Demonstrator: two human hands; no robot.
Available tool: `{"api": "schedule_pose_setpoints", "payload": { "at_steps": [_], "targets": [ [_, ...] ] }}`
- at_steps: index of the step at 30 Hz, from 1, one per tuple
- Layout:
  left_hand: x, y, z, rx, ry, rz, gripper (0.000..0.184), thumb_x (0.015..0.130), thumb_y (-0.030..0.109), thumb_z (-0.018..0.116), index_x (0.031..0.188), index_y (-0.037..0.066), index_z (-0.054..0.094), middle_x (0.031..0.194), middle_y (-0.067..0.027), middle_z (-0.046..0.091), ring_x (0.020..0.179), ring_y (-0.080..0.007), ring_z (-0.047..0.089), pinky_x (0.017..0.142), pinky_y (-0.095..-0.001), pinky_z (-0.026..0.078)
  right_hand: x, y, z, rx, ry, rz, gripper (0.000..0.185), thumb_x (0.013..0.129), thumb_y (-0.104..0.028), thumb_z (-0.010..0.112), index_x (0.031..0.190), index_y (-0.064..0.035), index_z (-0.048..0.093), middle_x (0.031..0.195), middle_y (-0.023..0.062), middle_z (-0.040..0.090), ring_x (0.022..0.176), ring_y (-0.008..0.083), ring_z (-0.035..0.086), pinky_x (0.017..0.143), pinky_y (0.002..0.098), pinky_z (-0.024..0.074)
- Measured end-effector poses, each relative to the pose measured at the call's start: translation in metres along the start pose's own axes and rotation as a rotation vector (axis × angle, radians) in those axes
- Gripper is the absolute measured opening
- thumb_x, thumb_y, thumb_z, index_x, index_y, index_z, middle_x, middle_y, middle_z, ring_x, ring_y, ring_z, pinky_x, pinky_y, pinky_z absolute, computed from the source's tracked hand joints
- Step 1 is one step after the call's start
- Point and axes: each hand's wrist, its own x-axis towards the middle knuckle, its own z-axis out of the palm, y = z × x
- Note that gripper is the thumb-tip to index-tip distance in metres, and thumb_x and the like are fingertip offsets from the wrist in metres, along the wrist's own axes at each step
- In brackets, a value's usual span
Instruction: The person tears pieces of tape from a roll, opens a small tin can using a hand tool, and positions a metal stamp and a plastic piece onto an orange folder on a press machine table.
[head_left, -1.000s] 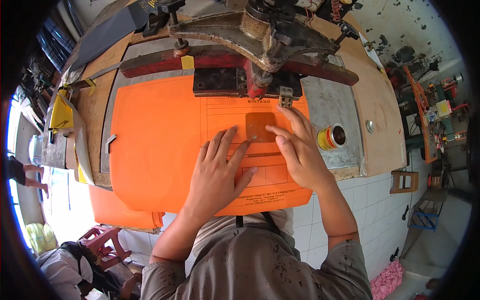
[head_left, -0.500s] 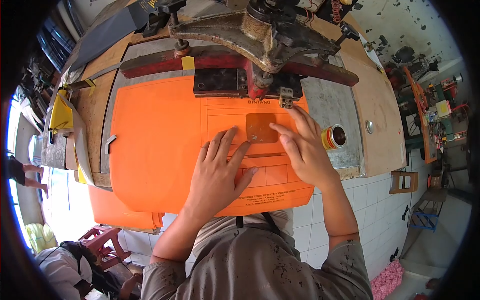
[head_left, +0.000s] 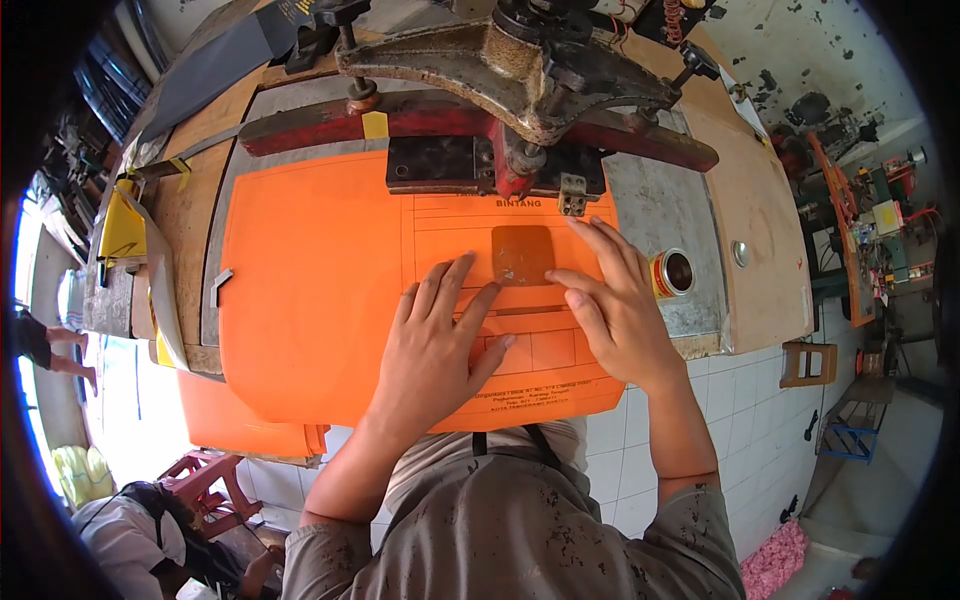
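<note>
A large orange printed sheet (head_left: 310,290) lies on the table below a heavy metal press (head_left: 480,120). On its printed part is a brown square (head_left: 523,253) with rounded corners. My left hand (head_left: 435,335) rests on the sheet, fingers spread, left of and below the square. My right hand (head_left: 622,310) is open over the sheet's right edge, its index fingertip at the square's lower right corner and its upper fingers just below a small metal block (head_left: 572,196) on the press. A yellow and red can (head_left: 672,273) stands beside that hand.
A round metal lid (head_left: 740,254) lies at the right of the table. More orange sheets (head_left: 250,430) lie lower left. At the left edge hangs yellow material (head_left: 122,225). Another person (head_left: 150,540) is at the lower left, near a red stool (head_left: 205,480).
My right hand has shifted slightly, its index fingertip moving down along the square's right side and its upper fingers drawing away from the metal block. My left hand has stayed in place.
</note>
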Motion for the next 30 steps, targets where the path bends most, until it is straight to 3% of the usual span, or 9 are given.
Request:
{"api": "schedule_pose_setpoints", "payload": {
  "at_steps": [30],
  "targets": [
    [-0.001, -0.003, 0.000, -0.009, -0.023, -0.010, 0.059, 0.099, 0.038, 0.074, 0.147, 0.006, 0.064, 0.162, -0.0205, 0.050, 0.146, -0.0422, 0.049, 0.119, -0.0536, 0.041, 0.012, -0.010, 0.004, -0.011, -0.044, -0.030, 0.038, 0.112, -0.033, 0.058, 0.126, -0.0064, 0.081, 0.169, 0.0165, 0.045, 0.159, 0.0374, 0.037, 0.127, 0.0541, 0.0316]
  ]
}}
